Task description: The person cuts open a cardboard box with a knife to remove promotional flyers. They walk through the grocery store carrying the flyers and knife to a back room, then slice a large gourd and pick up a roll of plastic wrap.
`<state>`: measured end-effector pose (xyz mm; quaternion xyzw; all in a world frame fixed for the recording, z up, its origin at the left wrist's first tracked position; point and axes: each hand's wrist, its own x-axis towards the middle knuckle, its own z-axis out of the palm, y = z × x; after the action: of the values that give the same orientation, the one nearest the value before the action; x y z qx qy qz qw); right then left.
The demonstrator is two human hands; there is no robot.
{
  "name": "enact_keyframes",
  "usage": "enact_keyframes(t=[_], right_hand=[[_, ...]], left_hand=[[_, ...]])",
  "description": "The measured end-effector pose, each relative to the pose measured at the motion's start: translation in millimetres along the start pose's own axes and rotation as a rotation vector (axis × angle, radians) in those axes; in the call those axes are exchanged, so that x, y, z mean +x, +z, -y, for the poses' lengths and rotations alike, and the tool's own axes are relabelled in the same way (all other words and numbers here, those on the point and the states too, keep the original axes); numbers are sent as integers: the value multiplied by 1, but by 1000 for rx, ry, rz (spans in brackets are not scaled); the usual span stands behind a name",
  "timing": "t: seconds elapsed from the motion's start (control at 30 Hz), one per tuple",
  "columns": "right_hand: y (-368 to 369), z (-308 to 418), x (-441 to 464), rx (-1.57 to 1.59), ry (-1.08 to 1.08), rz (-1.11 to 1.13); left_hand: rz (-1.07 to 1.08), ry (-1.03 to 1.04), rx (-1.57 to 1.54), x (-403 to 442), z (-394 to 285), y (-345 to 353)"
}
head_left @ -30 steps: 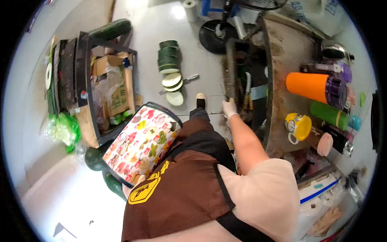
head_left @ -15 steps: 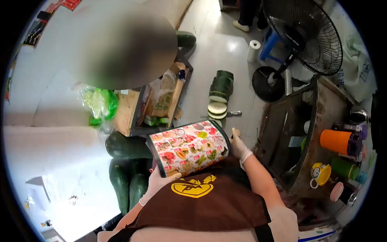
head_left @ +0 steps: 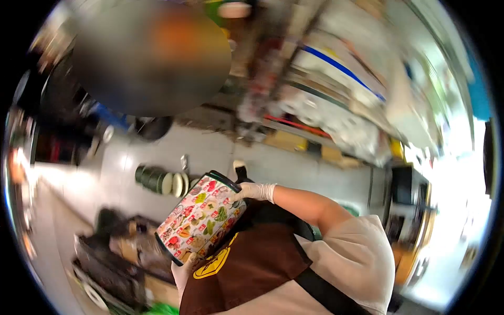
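A boxy object (head_left: 202,215) with dark green edges and a face printed with small fruit and vegetable pictures is held tilted before my brown apron (head_left: 257,257). My left hand (head_left: 185,270), in a pale glove, grips its lower left end; part of that hand is hidden. My right hand (head_left: 254,192), also gloved, is closed on the upper right end with the fingers mostly out of sight. Beyond the object, a dark green winter melon (head_left: 152,179), cut into pale round slices, lies on the floor. A knife (head_left: 185,162) is beside the slices.
A wooden-sided crate (head_left: 157,289) stands at lower left. Shelves with white rolls (head_left: 315,107) and bags fill the upper right. A fan base (head_left: 152,127) is at upper left. Grey tiled floor (head_left: 210,152) lies ahead. Much of the view is motion-blurred.
My view has swung round to the right, so the melon slices now appear further left and the shelves have come into view. Both hands still hold the printed object.
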<state>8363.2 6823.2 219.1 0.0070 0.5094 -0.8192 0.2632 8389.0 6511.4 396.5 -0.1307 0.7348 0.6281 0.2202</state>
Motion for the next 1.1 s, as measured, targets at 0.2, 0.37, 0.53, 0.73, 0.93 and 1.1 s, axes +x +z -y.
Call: enact_keyframes(t=[0.2,0.37,0.53,0.73,0.93,1.1], right_hand=[[90,-13,-90,30,-19,-532],[177,-30,-127,392,-336,-762],[285,-4,-260,501,-598,-1003],[395,9,-386,693,-721,-1341],[493,19,-364,1005,-805,-1762],[526,56,-294,1281,-898,-2133]], left_hand=[[321,66,498,52,-39,-50],[767,244,812,49,-108,-37],[973,333,888,-109,-198,29],[1145,54,882,-225,-230,110],[1535,-13,1295,-246,-251,182],[1874,-148,1505,-240,-242,265]])
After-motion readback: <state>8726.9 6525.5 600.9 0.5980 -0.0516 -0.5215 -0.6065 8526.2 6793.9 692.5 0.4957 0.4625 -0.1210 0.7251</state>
